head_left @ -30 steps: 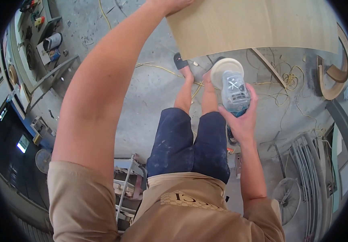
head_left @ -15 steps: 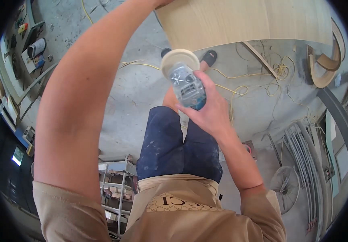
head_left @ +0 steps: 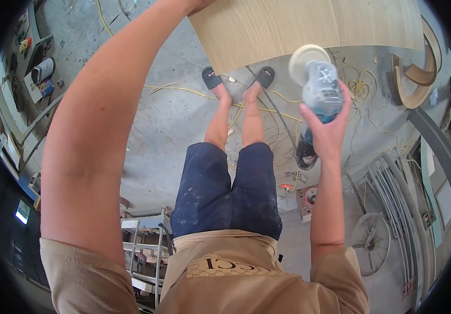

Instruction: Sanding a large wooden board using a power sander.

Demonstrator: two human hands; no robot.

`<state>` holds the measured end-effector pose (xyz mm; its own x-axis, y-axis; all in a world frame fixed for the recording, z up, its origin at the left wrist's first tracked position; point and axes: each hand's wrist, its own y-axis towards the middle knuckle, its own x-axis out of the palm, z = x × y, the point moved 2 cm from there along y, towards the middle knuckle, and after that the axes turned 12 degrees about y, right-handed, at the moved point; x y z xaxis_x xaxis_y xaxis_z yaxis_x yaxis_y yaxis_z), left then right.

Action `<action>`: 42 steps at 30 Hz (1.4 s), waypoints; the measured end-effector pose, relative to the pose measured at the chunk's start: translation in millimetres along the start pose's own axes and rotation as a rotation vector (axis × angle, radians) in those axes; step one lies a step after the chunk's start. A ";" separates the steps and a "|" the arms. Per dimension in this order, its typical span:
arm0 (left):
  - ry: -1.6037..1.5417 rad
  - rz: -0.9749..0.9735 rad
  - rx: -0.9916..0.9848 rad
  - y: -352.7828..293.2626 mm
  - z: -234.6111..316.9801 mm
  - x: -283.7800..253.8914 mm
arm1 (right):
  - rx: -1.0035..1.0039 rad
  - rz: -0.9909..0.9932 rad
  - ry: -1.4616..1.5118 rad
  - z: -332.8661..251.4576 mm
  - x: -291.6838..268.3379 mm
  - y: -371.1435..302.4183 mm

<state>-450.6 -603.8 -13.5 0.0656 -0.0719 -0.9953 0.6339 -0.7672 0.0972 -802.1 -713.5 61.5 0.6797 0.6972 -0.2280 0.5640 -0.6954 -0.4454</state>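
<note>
My right hand (head_left: 331, 125) is wrapped round the body of a power sander (head_left: 322, 89), blue and dark with a clear cover over its head. Its round cream pad (head_left: 305, 56) points up and away, just overlapping the near edge of a wide, pale wood-grain panel (head_left: 299, 26). My left arm stretches up to the panel's left corner, where my left hand (head_left: 199, 5) is cut off by the top of the view. It meets the panel edge there; its fingers are hidden.
Yellow cords (head_left: 183, 90) and a dark cable cross the concrete floor around my sandalled feet. Curved wooden pieces (head_left: 414, 89) lie at the far right. Metal bars (head_left: 393, 209) and a round wire-guard fan (head_left: 371, 243) are nearer right. A metal rack (head_left: 144, 246) stands close left.
My right hand has carried the sander to the right, away from the front of my legs. The panel sits slightly further left in view, with my left hand still at its corner.
</note>
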 end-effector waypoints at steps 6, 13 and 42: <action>0.006 -0.030 -0.004 0.1 1.0 -3.9 | -0.044 -0.156 -0.139 5.6 27.4 -22.3; -0.023 -0.054 -0.012 0.3 6.1 -5.2 | -0.224 -0.512 -0.311 14.8 81.5 -45.4; 0.073 0.128 0.125 0.2 -11.6 24.0 | -0.112 -0.293 -0.216 5.6 1.7 9.1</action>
<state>-439.9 -598.3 -37.3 0.1981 -0.1309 -0.9714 0.5164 -0.8284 0.2169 -798.4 -717.7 52.2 0.3743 0.8816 -0.2874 0.7756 -0.4675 -0.4241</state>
